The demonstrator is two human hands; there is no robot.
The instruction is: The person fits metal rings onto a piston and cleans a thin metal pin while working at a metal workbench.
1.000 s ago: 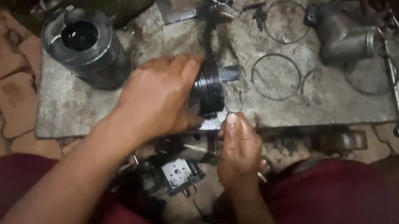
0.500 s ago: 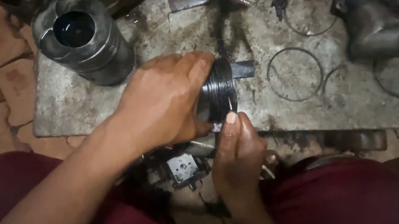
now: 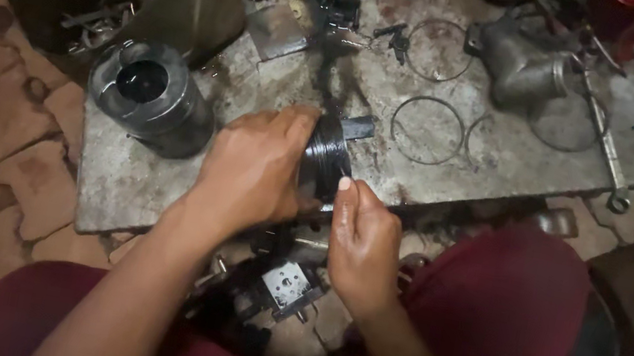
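Right hand (image 3: 362,242) has risen; both hands' fingers pinch the piston (image 3: 327,158) at the slab's (image 3: 116,186) edge.

A dark round piston (image 3: 328,156), ringed with fine grooves around its side, lies tipped on its side at the near edge of the grey counter (image 3: 510,164). Its grooved face turns toward the person. The left hand (image 3: 253,171) wraps around its left side and grips it; the right hand (image 3: 362,242) touches its lower right edge with a fingertip. A short dark stub sticks out from its far side.
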